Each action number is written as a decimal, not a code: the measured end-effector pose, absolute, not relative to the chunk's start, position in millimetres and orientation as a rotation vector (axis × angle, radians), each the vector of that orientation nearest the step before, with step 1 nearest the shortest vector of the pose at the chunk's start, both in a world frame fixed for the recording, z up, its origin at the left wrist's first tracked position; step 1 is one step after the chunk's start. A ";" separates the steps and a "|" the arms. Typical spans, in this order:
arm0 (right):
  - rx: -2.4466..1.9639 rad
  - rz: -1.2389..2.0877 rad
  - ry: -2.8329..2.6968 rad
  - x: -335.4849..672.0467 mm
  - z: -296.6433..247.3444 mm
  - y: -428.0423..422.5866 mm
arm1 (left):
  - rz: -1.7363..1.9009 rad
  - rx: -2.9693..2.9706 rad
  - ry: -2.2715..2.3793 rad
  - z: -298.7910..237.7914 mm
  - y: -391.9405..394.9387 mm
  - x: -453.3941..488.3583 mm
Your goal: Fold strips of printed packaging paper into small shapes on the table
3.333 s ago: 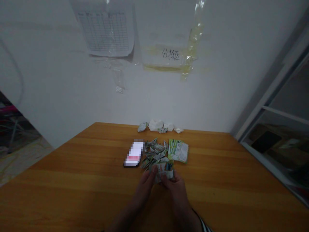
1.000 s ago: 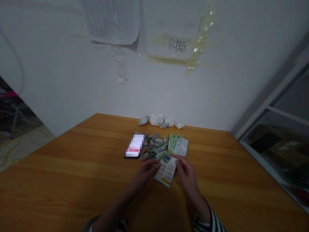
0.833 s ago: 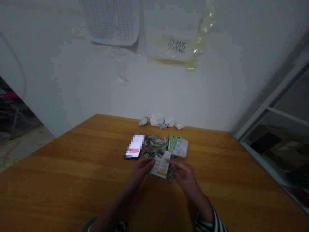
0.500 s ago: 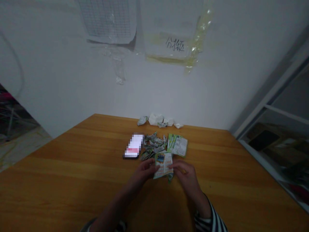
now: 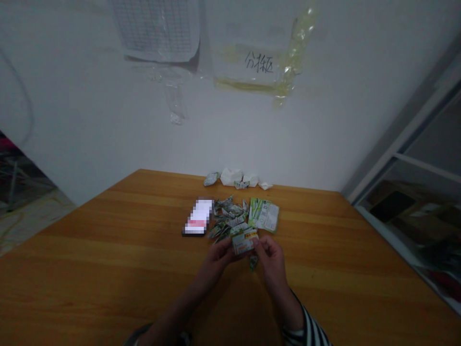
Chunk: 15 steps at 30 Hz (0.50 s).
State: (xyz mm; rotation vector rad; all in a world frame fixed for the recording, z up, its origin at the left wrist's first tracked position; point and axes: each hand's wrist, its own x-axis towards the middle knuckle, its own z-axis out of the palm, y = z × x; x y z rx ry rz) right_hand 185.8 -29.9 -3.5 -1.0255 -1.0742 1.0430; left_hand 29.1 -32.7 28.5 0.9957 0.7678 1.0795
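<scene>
Between both hands is a small printed paper packet (image 5: 243,241), white and green with orange marks, now folded to a shorter shape. My left hand (image 5: 218,257) grips its left edge, the fingers partly behind it. On the right edge, my right hand (image 5: 270,254) pinches it with the thumb in front. Just beyond lies a heap of folded green-and-white packets (image 5: 230,214). A small folded piece (image 5: 253,262) rests on the table below the held packet. Right of the heap is a stack of flat green-and-white packets (image 5: 264,214).
A phone (image 5: 199,216) with a lit, blurred screen lies left of the heap. Crumpled white tissues (image 5: 231,177) and a crumpled packet (image 5: 211,179) sit along the wall. The wooden table (image 5: 126,240) meets a white wall with taped papers (image 5: 158,31). Shelving (image 5: 403,202) stands at right.
The packet in my hands has gone from a taller, open sheet to a shorter folded one. My right hand has shifted slightly left and closed its thumb on it.
</scene>
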 end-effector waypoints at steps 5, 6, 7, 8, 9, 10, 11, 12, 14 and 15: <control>-1.003 1.026 -1.135 190.3 5.4 -32.1 | 1.050 0.994 0.764 32.7 -33.0 26.5; -0.998 1.021 -1.139 191.0 7.4 -32.5 | 1.036 1.009 0.765 34.0 -33.6 26.2; -0.993 1.019 -1.139 191.5 9.0 -32.9 | 1.021 1.025 0.765 35.4 -34.4 26.2; -0.989 1.021 -1.133 191.5 10.1 -33.3 | 1.012 1.037 0.764 36.9 -35.3 26.4; -0.988 1.024 -1.122 191.2 10.6 -33.6 | 1.007 1.042 0.762 38.2 -36.2 26.9; -0.990 1.026 -1.105 190.6 10.5 -33.9 | 1.004 1.038 0.760 39.1 -37.1 27.6; -0.996 1.025 -1.087 190.0 10.1 -34.2 | 1.004 1.025 0.758 39.5 -37.6 28.2; -1.002 1.018 -1.070 189.5 9.6 -34.3 | 1.004 1.006 0.751 39.2 -37.8 28.7; -1.003 1.001 -1.060 189.7 9.4 -34.1 | 0.996 0.955 0.725 36.6 -36.5 28.7; -0.987 1.011 -1.075 190.7 10.0 -33.8 | 0.987 0.924 0.711 34.5 -35.1 28.0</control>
